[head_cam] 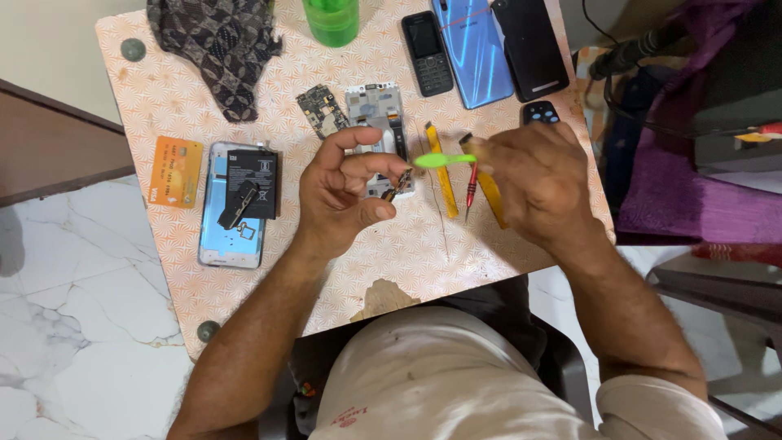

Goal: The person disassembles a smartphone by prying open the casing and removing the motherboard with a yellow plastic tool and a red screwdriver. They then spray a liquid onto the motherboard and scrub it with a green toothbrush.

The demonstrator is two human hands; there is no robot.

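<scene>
Right hand (542, 183) pinches a light, stiff green pry tool (444, 160) by its end; left hand (342, 195), half-curled, grips a small, fragile part (399, 183).

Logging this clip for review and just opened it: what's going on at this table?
A person sits at a small patterned table strewn with phone parts. The right hand holds a green plastic tool pointed toward the left hand, which pinches a small part over a stripped phone frame. An opened phone with its battery showing lies to the left beside an orange card. Three intact phones lie along the far edge.
</scene>
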